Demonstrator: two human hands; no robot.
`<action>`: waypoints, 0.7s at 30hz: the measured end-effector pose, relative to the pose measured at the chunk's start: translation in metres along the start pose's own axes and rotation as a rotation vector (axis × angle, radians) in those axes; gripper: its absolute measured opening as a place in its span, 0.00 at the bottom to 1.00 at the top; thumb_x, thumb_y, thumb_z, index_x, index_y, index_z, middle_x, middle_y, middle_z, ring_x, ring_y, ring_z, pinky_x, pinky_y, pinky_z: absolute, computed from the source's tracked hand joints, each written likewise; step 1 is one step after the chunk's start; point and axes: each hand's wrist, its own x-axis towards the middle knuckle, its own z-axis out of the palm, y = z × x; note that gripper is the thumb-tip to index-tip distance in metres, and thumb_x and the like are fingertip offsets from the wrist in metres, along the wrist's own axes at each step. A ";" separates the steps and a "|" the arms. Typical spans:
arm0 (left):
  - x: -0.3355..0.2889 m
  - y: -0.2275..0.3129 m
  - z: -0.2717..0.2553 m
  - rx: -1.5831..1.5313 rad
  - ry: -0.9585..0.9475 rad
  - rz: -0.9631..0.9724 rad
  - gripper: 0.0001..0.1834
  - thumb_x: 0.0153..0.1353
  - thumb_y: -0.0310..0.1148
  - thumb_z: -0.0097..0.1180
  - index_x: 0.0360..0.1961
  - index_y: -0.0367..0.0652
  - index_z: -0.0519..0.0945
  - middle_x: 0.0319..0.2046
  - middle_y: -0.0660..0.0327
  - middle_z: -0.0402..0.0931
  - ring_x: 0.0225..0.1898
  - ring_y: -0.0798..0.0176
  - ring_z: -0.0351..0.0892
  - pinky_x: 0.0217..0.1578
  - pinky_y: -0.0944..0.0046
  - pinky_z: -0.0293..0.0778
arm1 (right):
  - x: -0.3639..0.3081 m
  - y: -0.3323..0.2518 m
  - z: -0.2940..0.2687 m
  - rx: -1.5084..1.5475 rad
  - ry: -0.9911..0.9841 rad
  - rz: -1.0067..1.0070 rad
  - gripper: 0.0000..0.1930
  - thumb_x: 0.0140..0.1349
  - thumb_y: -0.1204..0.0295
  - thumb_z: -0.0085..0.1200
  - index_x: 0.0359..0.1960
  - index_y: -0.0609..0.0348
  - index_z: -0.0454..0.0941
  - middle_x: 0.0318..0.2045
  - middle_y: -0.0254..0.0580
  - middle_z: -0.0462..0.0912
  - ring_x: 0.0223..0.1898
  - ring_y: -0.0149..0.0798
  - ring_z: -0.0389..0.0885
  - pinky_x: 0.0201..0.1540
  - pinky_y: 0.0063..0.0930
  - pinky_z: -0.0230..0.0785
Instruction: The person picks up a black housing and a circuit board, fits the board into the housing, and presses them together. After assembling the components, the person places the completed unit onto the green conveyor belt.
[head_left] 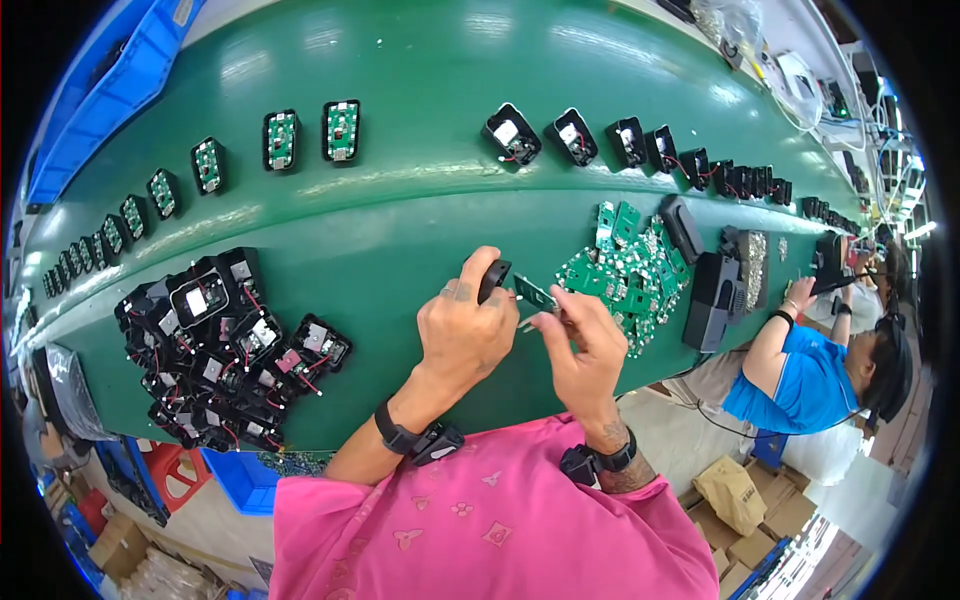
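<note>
My left hand (pixel 466 322) is closed around a small black plastic housing (pixel 493 281), held above the green table. Close to it on the right, my right hand (pixel 582 345) pinches a green circuit board (pixel 535 292) by its edge. The board is near the housing's open side; whether they touch I cannot tell. A heap of loose green circuit boards (pixel 635 280) lies just right of my right hand. To the left of my left hand is a pile of black housings (pixel 205 350) with red wires and pale parts inside.
Housings fitted with green boards (pixel 341 130) stand in a row at far left. Another row of open black housings (pixel 570 136) runs to the far right. Black boxy devices (pixel 712 300) stand beside the boards. A blue crate (pixel 95 110) is at upper left. A co-worker (pixel 800 370) sits at right.
</note>
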 end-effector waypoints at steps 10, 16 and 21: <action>0.000 -0.004 -0.004 -0.072 0.008 -0.075 0.09 0.53 0.31 0.62 0.20 0.39 0.79 0.52 0.56 0.76 0.22 0.55 0.80 0.22 0.58 0.76 | 0.015 -0.003 0.005 -0.180 0.027 -0.279 0.16 0.54 0.84 0.62 0.46 0.64 0.82 0.37 0.45 0.81 0.34 0.39 0.81 0.36 0.28 0.74; 0.004 -0.012 -0.012 -0.321 0.005 -0.260 0.09 0.59 0.34 0.61 0.28 0.38 0.82 0.53 0.47 0.72 0.30 0.47 0.83 0.30 0.55 0.78 | 0.034 0.007 0.016 -0.483 -0.160 -0.113 0.27 0.51 0.75 0.67 0.55 0.66 0.75 0.50 0.50 0.72 0.47 0.48 0.73 0.50 0.39 0.69; 0.008 -0.017 -0.020 -0.468 -0.073 -0.349 0.08 0.63 0.33 0.57 0.33 0.39 0.81 0.56 0.46 0.69 0.36 0.46 0.83 0.37 0.53 0.77 | 0.042 0.005 0.031 -0.536 -0.187 -0.153 0.21 0.53 0.76 0.67 0.48 0.66 0.75 0.47 0.50 0.75 0.46 0.51 0.74 0.50 0.40 0.69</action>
